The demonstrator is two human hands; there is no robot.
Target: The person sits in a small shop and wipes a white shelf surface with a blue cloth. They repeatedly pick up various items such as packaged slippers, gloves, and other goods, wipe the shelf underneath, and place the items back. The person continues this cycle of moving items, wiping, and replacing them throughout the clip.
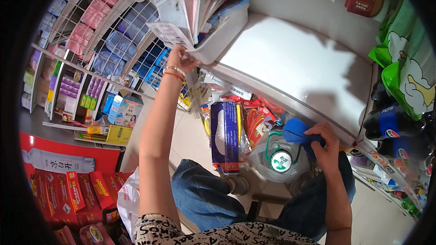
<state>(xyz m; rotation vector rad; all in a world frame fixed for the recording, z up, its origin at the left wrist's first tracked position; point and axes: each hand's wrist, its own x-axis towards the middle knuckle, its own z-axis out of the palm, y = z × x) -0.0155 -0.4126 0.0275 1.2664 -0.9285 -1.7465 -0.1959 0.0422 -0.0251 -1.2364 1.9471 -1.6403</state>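
Note:
At the near left corner of a white plastic bin [224, 37], my left hand [182, 61] grips the rim. Flat packets [175, 8] stand fanned out in the bin, and a printed sheet or packet [168, 35] leans out over my fingers. Bunched in my right hand [325, 143] is a blue cloth [296, 131], held by the front edge of a white shelf [279, 61]. Below that hand, a large bottle or jug with a green handle and green-and-white cap [281, 160] sits inside a clear plastic bag [259, 158].
Plastic-wrapped blue packages [224, 132] and red packets [257, 122] lie under the shelf. Pepsi bottles [388, 122] and green bags [408, 75] stand or hang at right. A wire rack [102, 34] holds wrapped packs at left, above red cartons [71, 194].

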